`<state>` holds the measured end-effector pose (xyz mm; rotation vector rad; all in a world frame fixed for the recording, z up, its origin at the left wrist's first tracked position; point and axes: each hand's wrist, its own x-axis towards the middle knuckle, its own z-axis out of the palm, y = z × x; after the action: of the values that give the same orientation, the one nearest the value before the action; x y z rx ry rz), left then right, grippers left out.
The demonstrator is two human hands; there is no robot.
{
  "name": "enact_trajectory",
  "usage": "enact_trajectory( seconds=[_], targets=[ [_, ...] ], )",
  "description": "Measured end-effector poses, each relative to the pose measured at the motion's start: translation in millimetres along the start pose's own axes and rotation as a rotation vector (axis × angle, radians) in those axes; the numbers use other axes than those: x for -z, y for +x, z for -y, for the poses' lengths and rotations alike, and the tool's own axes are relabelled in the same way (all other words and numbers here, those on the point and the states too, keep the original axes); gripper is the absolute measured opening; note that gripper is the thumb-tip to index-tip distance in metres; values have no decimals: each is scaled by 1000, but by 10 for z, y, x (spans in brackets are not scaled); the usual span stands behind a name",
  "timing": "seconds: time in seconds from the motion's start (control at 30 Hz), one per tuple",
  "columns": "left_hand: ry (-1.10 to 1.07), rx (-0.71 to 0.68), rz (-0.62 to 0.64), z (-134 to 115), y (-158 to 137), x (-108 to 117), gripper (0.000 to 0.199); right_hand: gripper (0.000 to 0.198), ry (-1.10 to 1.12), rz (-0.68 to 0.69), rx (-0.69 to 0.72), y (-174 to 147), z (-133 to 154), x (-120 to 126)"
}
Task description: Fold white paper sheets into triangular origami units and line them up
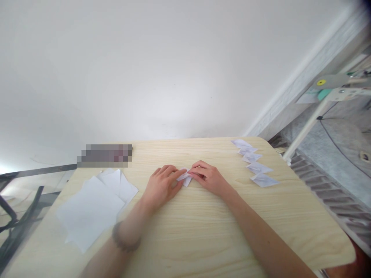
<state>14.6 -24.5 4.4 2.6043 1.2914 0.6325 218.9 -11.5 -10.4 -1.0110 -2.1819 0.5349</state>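
Note:
A small piece of folded white paper (187, 180) lies on the table between my two hands. My left hand (164, 183) has its thumb and fingers closed on the paper's left side. From the other side, my right hand (207, 177) pinches the upper right part between thumb and fingertips. The fingers cover part of the paper, so its full shape is hidden. Over to the right, several folded white paper pieces (263, 179) with pointed ends stand in a slanting row.
A loose stack of white paper sheets (92, 210) lies at the left of the wooden table (185, 239). A blurred-out object (104, 155) sits at the far left corner. Behind the table rises a white wall (174, 77); a white metal stand (308, 129) is at the right.

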Motion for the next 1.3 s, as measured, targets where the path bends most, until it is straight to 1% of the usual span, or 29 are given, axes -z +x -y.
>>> enact_trajectory(
  seconds=[0.23,0.43,0.57,0.67,0.77,0.87,0.97,1.1,1.2,1.3],
  targets=[
    [39,-2,13,-49,7,20,24,17,18,16,11,-22,-16,10],
    [18,-5,-1,-24,21,-52,24,18,86,4,-15,-22,-64,17],
    [-71,29,-6,-4,34,-82,20,15,57,16,-85,-7,-38,17],
    [-114,78,-58,2,32,-93,17,14,23,-22,-128,8,-15,17],
    [-104,153,-116,-4,29,-94,17,15,48,-54,-126,12,2,17],
    [-129,176,-92,-22,33,-80,16,16,110,-91,-87,12,36,6],
    [-266,200,-71,-33,35,-68,16,16,161,-171,-58,24,94,-23],
    [-591,349,-105,-10,26,-63,17,12,255,-262,-72,40,154,-62],
    [-822,407,-138,1,24,-47,19,12,384,-258,-170,33,157,-72],
    [-934,487,-161,-28,33,-20,19,14,517,-202,-292,18,146,-67]
  ],
)
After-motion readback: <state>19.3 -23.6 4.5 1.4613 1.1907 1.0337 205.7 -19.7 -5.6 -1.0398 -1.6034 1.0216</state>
